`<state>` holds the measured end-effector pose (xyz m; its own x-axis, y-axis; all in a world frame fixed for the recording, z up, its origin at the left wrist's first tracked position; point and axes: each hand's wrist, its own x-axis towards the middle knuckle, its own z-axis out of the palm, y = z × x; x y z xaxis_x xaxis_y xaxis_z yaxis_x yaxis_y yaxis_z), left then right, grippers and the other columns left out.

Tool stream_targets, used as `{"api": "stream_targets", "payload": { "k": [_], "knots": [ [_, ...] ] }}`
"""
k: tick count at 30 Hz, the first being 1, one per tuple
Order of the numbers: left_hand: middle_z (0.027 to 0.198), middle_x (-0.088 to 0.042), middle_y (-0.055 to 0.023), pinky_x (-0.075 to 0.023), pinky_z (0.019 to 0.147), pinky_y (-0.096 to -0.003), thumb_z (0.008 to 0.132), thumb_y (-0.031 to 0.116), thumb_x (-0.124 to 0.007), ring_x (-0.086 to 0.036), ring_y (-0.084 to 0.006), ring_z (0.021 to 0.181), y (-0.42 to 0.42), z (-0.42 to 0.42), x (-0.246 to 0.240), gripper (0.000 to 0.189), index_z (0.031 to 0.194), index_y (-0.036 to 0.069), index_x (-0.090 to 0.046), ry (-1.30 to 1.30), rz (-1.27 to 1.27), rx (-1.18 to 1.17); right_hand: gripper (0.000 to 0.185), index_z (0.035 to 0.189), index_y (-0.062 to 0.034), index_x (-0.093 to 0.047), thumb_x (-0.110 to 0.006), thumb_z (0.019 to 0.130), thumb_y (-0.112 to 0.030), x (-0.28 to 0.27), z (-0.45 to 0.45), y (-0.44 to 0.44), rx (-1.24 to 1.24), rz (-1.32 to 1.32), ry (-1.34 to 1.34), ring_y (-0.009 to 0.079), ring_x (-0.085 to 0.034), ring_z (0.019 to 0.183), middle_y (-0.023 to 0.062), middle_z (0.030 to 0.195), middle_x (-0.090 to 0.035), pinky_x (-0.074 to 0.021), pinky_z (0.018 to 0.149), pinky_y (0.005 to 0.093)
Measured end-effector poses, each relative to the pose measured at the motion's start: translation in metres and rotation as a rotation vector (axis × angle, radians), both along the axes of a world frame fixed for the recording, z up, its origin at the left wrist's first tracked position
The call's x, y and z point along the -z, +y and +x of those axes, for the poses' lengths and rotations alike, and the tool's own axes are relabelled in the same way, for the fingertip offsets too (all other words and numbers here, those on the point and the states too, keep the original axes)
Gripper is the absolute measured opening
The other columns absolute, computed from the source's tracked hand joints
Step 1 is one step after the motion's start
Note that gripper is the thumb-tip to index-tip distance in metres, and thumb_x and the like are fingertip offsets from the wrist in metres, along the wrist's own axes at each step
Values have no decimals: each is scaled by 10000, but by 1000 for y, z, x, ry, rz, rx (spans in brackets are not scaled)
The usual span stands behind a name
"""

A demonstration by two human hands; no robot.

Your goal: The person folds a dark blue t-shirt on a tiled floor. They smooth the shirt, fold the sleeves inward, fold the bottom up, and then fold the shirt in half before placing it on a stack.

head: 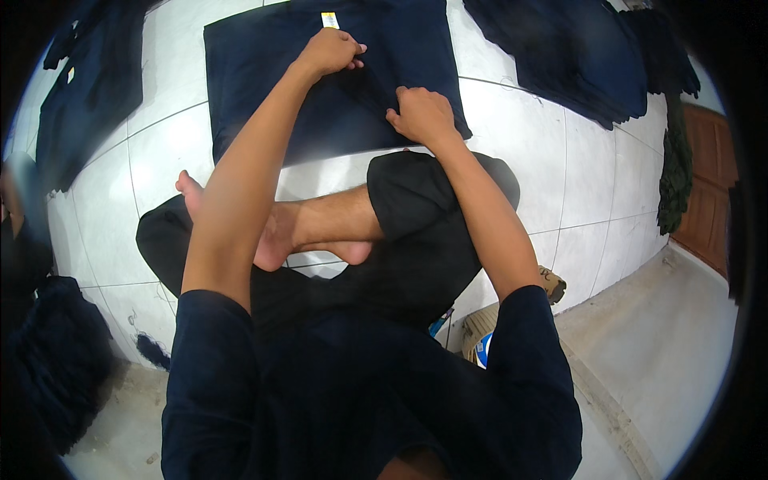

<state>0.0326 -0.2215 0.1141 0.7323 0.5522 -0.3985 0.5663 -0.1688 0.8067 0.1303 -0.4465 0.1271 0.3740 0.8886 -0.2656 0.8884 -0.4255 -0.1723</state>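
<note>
A dark navy garment (252, 78) lies spread on the white tiled floor in front of my crossed legs. Near its far edge is a small white and yellow label (329, 20). My left hand (333, 53) is over the cloth just below that label, fingers curled; whether it pinches the fabric is unclear. Over the garment's right part, close to its near edge, is my right hand (422, 113), with bent fingers at the cloth. Faint creases run in the fabric between the two hands.
Stacked dark garments (582, 66) lie at the upper right, another dark cloth pile (96, 90) at the upper left. A dark heap (60, 354) sits lower left, near a partly visible person (18, 210). Dark green cloth (675, 174) hangs by a wooden door (711, 180).
</note>
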Motion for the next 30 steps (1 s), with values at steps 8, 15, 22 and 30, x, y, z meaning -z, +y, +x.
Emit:
{"api": "stream_targets", "payload": {
  "k": [8, 15, 22, 30],
  "knots": [
    [972, -847, -79, -550, 745, -298, 1040, 252, -741, -761, -118, 852, 5, 0, -8, 244, 1083, 18, -796, -91, -145, -29, 295, 1106, -31, -747, -821, 906, -234, 1, -3, -2, 20, -18, -129, 412, -798, 998, 210, 1075, -799, -649, 871, 495],
    [1090, -825, -185, -591, 1009, -493, 956, 297, -812, -771, -404, 1121, -6, -28, 37, 225, 1062, 99, -814, 111, 318, 70, 361, 1138, 2, -735, -855, 818, -116, -15, -3, -22, -15, 31, -53, 397, -735, 1160, 193, 1127, -725, -631, 965, 482],
    [1101, -817, -179, -594, 972, -467, 946, 198, -781, -776, -387, 1095, -13, -33, 42, 221, 1114, 56, -786, 97, 408, 27, 178, 1020, -47, -806, -773, 874, -143, -13, 13, -26, 182, 25, 383, 345, -788, 1001, 169, 990, -807, -609, 923, 443],
    [1511, -624, -171, -414, 1226, -507, 992, 359, -750, -535, -374, 1468, -64, -14, 54, 566, 1436, 29, -630, -306, 919, 349, 329, 1264, -88, -770, -701, 1007, -279, 9, 58, 45, -100, 497, 11, 338, -679, 1288, 147, 1317, -751, -529, 1097, 456]
  ]
}}
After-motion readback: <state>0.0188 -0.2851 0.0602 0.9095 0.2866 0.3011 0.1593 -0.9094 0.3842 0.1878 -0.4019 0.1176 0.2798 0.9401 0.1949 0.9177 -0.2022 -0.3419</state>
